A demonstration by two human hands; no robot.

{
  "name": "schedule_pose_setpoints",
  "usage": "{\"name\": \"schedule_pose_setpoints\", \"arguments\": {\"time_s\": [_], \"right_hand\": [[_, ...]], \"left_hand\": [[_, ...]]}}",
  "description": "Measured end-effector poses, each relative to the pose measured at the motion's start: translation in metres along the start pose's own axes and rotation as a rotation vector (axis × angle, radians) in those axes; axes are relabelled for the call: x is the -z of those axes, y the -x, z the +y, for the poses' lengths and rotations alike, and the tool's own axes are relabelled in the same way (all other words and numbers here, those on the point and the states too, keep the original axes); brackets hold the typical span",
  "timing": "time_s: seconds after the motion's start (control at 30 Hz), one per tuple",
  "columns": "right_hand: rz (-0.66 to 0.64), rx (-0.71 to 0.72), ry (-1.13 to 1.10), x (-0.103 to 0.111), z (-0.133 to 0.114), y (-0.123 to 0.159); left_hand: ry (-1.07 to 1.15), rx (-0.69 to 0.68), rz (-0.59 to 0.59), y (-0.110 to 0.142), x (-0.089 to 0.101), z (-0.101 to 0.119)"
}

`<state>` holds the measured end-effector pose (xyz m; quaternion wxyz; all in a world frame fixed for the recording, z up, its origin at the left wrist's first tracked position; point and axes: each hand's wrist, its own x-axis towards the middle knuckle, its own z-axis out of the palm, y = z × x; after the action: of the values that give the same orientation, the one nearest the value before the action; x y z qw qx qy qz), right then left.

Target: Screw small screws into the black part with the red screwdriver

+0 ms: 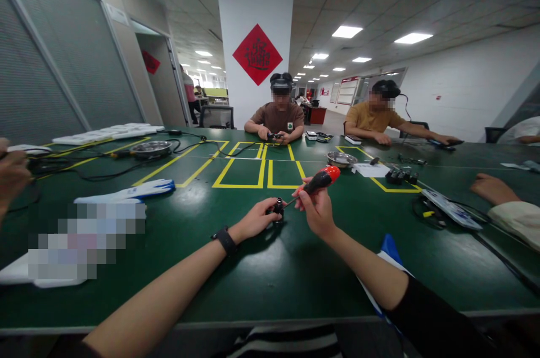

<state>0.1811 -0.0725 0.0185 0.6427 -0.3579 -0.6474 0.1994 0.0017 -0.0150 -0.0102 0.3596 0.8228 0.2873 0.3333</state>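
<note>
In the middle of the green table [236, 285], my left hand [258, 220] grips a small black part [278, 213] with a metallic tip, standing upright on the tabletop. What kind of part it is I cannot make out. My right hand [318, 212] is closed around a screwdriver [323, 179] with a red and black handle. Its shaft slants down to the left and reaches the side of the black part; whether it sits in a screw there is too small to tell. A dark watch band circles my left wrist.
White gloves with blue trim lie left [126, 192], and another glove [390, 251] is under my right forearm. Metal bowls [341, 159], several black parts [400, 176] and cables lie farther back. People sit opposite and at both sides, one hand [493, 189] near on the right.
</note>
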Motion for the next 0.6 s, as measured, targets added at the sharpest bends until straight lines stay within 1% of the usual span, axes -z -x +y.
{"name": "schedule_pose_setpoints", "arguments": {"time_s": [0.1,0.27,0.4,0.6], "right_hand": [[-0.017,-0.01,-0.037,-0.0009,0.0003,-0.0015],[-0.065,-0.023,-0.039,-0.0009,-0.0013,-0.003],[-0.066,0.001,-0.003,-0.0001,-0.0004,-0.0008],[-0.056,0.027,0.042,0.0011,0.0012,0.0011]], "left_hand": [[-0.013,-0.002,-0.003,0.0002,0.0,0.0007],[-0.062,-0.021,-0.007,0.0006,0.0002,0.0012],[-0.117,-0.078,-0.024,0.001,0.0007,0.0004],[-0.151,-0.096,-0.024,0.001,0.0004,0.0006]]}}
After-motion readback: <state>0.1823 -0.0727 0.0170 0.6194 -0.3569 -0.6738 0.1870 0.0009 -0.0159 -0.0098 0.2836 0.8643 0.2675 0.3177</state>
